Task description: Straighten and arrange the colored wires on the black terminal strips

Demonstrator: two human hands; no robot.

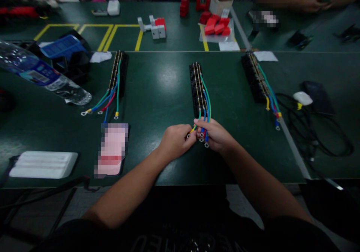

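A black terminal strip (196, 89) lies lengthwise on the green table (157, 94) in front of me, with green, blue, red and yellow wires (206, 100) running off its near end. My right hand (215, 135) is closed around the bundle of these wires, whose ring lugs hang below the fingers. My left hand (176, 141) pinches the yellow-sleeved end of one wire (193, 129) right beside it.
Two similar wired strips lie at left (118, 72) and right (257, 79). A water bottle (42, 75) lies at far left, a white pad (43, 164) near the front edge. Red and white blocks (215, 23) sit at the back. Black cables (317, 132) coil at right. Another person's hands (315, 0) are top right.
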